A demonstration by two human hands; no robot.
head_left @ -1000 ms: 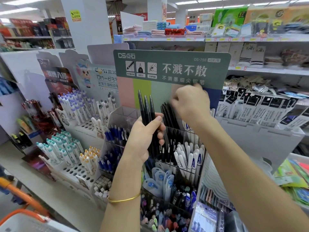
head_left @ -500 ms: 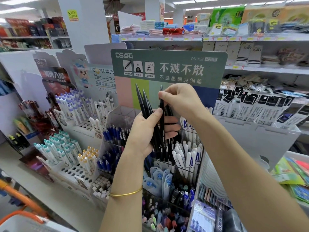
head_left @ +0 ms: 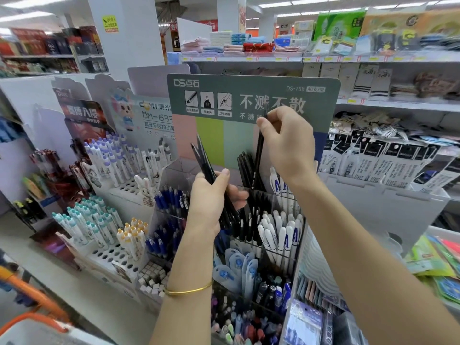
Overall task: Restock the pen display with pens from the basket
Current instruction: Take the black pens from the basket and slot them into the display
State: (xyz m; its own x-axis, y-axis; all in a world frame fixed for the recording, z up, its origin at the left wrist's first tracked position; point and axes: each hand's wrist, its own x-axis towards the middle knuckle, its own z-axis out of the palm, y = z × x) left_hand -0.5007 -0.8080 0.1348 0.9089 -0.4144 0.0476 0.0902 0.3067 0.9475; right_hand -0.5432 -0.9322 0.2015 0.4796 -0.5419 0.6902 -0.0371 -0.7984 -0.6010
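Shelving behind, black pens crowd the compartment beneath the pinched pen

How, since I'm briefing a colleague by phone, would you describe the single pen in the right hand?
Find the green header card topping the clear pen display. In front of it, the right hand pinches one black pen by its upper end. Unlike the black pens bunched in the left hand, it hangs alone, nearly upright.
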